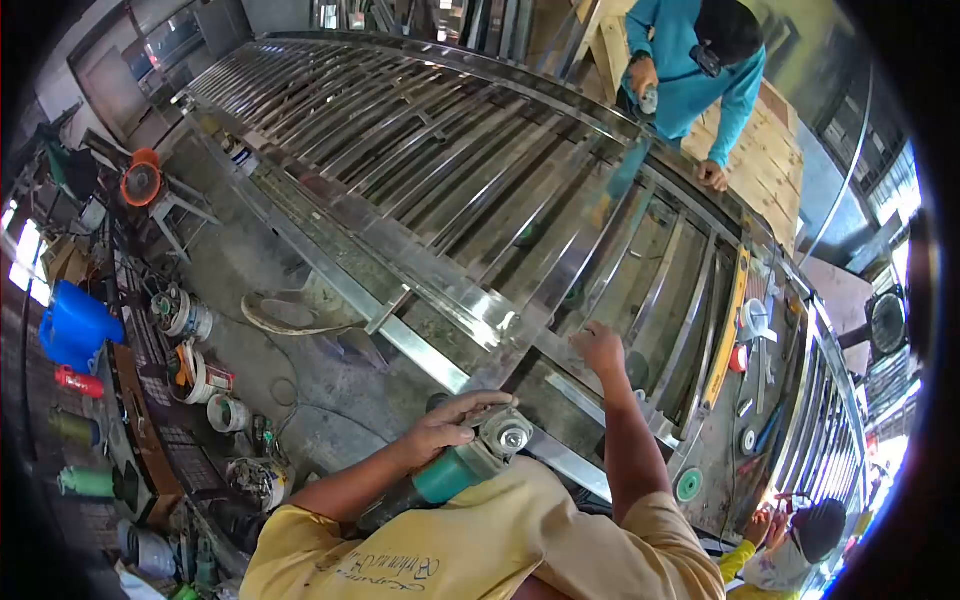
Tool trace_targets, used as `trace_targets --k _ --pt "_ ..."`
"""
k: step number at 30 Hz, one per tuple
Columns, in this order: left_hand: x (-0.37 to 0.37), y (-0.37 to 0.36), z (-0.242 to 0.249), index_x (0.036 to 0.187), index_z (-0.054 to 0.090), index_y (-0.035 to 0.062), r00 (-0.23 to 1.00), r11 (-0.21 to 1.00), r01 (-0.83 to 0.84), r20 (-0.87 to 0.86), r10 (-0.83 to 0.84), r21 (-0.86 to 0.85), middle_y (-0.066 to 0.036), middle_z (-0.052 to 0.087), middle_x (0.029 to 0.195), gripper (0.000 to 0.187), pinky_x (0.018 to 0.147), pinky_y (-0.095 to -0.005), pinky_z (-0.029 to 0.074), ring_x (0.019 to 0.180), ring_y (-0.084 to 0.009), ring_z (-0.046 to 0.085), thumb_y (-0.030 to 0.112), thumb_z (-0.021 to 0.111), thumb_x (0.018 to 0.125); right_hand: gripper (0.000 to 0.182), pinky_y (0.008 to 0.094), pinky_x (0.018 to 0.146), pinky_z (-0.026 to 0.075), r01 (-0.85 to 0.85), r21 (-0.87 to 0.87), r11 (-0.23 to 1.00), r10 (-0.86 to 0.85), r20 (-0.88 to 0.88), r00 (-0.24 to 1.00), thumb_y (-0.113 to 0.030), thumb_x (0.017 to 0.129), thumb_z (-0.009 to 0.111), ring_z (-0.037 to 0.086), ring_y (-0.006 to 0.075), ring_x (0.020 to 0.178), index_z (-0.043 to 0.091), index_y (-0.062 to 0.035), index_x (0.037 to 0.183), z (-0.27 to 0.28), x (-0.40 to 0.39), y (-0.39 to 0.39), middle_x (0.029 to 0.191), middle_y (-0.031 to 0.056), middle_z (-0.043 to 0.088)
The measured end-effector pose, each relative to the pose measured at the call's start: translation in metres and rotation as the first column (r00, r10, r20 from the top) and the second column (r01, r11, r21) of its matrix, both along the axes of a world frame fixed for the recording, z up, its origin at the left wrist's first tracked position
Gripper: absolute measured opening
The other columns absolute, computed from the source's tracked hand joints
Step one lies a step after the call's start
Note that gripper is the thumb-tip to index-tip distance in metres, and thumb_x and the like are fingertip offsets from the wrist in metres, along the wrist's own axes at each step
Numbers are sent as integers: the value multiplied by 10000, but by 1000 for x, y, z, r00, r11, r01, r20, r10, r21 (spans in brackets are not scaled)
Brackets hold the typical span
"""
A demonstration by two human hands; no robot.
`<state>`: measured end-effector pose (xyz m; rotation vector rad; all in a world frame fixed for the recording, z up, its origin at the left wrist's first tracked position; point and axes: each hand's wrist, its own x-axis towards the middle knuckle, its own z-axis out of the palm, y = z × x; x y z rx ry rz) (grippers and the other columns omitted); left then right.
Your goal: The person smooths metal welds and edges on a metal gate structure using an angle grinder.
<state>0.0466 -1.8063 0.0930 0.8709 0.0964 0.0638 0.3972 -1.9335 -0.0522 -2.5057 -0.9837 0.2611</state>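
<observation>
My left hand [450, 425] is wrapped over the head of an angle grinder [455, 472], which has a teal body and a round metal flange facing up. The grinder is close against my yellow shirt, near the edge of a large shiny metal gate frame [480, 310] with many parallel bars. Over the frame's bars, my right hand [600, 348] is closed with its fingers curled down. Whatever those fingers hold, if anything, is hidden. A yellow spirit level [728, 330] lies to the right of this hand.
Across the frame, a person in a teal shirt [700, 85] holds a power tool. Another person [790, 550] works at lower right. A green disc [689, 485] lies near my right arm. Buckets [228, 413], a blue jug [80, 330] and an orange fan [142, 180] stand at left.
</observation>
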Motion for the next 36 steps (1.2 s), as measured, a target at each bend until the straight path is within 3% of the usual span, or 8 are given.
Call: trace_targets --k 7,14,23,24,30,33,34,36 --pt "-70 32 8 1480 390 -37 974 972 -221 -71 216 -81 -182 507 1443 848 1129 -397 377 1312 -283 515 345 691 785 319 485 927 536 -22 -452 892 8 -34 999 -219 827 647 656 396 1100 718 -85 1108 -20 14 91 1146 194 699" --pt "-105 41 -18 1442 438 -29 909 906 -416 -70 412 -77 -241 493 1430 829 1111 -475 411 1311 -373 516 355 701 757 328 464 920 536 -49 -301 952 44 -21 999 -246 829 681 660 393 1109 738 -80 1106 -110 56 101 1143 218 698" --pt "-118 16 -12 1431 445 -24 813 814 -581 -48 580 0 -259 495 1420 809 1100 -479 418 1305 -376 517 392 676 777 354 447 906 549 11 -230 973 -28 -72 997 -357 853 645 676 368 1083 746 -123 1099 -80 49 107 1136 175 713" --pt "-118 14 -13 1431 444 -24 819 820 -572 -51 572 7 -259 496 1420 808 1100 -472 419 1301 -373 520 394 672 779 307 432 890 565 -220 -378 899 281 115 953 -335 833 662 688 337 1060 756 -161 1067 -135 81 106 1110 124 728" --pt "-114 -5 -7 1444 424 -35 809 813 -581 -88 581 34 -249 502 1426 819 1112 -435 407 1288 -351 534 382 663 782 322 435 852 566 -554 -288 781 607 140 782 -263 744 690 697 335 1004 754 -95 1011 -168 130 116 1091 161 722" --pt "-114 -18 2 1467 399 -41 774 779 -627 -122 622 -7 -222 502 1441 852 1119 -417 396 1294 -316 532 377 676 778 286 427 840 561 -377 -367 850 376 -79 923 -200 765 663 695 376 956 739 -59 1001 -89 98 110 1045 184 725" --pt "-111 -21 4 1468 404 -36 792 798 -602 -130 596 -8 -210 507 1436 848 1121 -413 390 1296 -304 529 382 676 782 282 445 727 553 -559 -215 800 589 106 801 -184 822 631 698 363 797 727 -11 1022 -143 138 105 920 192 730" --pt "-110 -25 2 1469 413 -26 773 782 -623 -144 618 13 -187 517 1427 840 1125 -406 377 1299 -281 521 392 677 790 280 445 724 551 -518 -251 818 546 54 836 -182 825 628 694 358 794 723 -5 1021 -127 147 102 915 193 728"
